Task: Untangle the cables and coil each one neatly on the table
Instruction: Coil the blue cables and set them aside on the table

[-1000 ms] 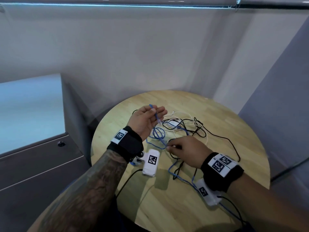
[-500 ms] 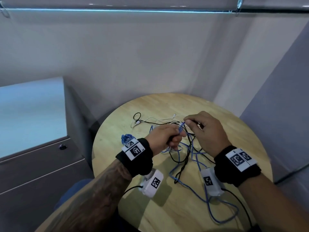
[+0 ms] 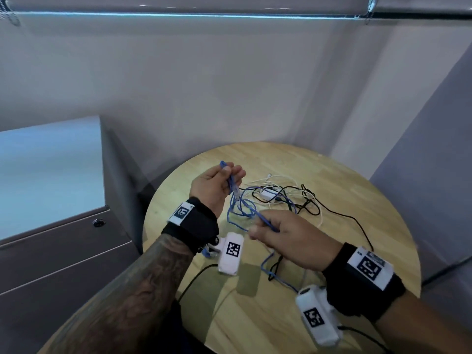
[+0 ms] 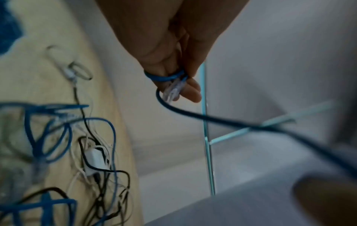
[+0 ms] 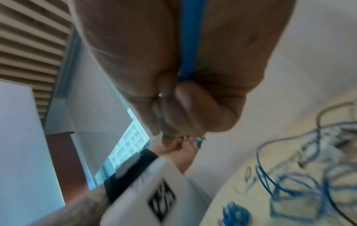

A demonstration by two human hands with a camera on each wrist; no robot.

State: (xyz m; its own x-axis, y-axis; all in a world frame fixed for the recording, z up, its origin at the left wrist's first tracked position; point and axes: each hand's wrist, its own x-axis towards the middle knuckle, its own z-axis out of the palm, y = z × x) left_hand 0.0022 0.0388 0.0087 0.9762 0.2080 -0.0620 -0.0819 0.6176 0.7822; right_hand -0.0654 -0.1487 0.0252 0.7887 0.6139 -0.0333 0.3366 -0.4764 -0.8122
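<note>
A tangle of blue, black and white cables (image 3: 275,198) lies on the round wooden table (image 3: 344,180). My left hand (image 3: 219,182) is raised palm up at the table's left and holds the blue cable (image 3: 242,203) near its clear plug (image 4: 172,90), with a loop of it round the fingers (image 4: 164,78). My right hand (image 3: 288,233) is nearer to me and pinches the same blue cable (image 5: 186,45) further along. The blue cable hangs in loops between both hands and trails towards me under the right wrist.
A small bundle of blue cable (image 5: 235,214) lies near the table's left edge, under my left wrist. A white adapter (image 3: 265,194) sits in the tangle. A grey cabinet (image 3: 51,226) stands left of the table; walls close in behind and right.
My hands were close together over the tangle. The left hand has since risen to the left with the plug end, and the right hand has drawn back towards me along the blue cable.
</note>
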